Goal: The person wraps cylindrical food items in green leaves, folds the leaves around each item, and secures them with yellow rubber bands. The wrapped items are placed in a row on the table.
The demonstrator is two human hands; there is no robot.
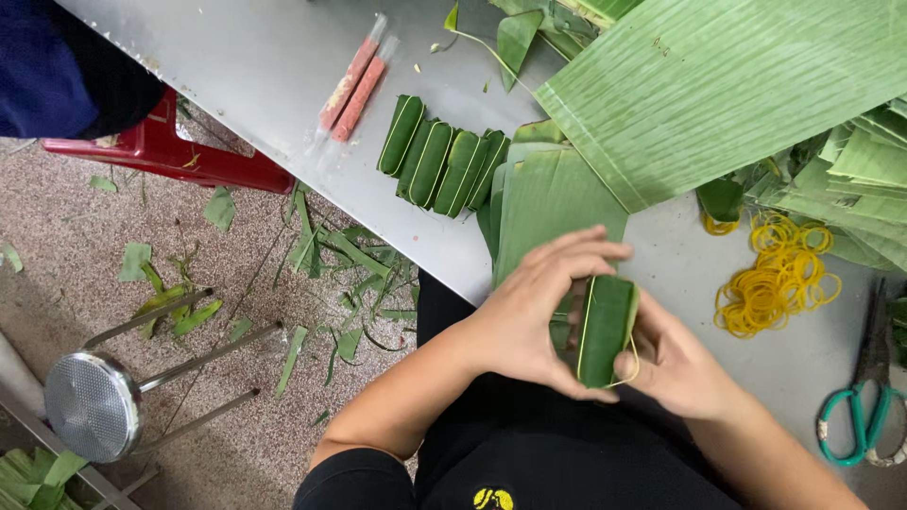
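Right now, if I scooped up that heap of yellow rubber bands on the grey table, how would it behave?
The heap of yellow rubber bands would probably sag floppily and feel light, since the loops look thin. Loosely tangled, some might slip off and scatter across the smooth grey table.

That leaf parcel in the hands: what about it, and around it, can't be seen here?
- Leaf parcel: contents hidden by its own wrapping; head view.
- Yellow band: its far run hidden behind the parcel and the right hand.
- Left hand: palm faces away.
- Scissors: cut off by the right edge.
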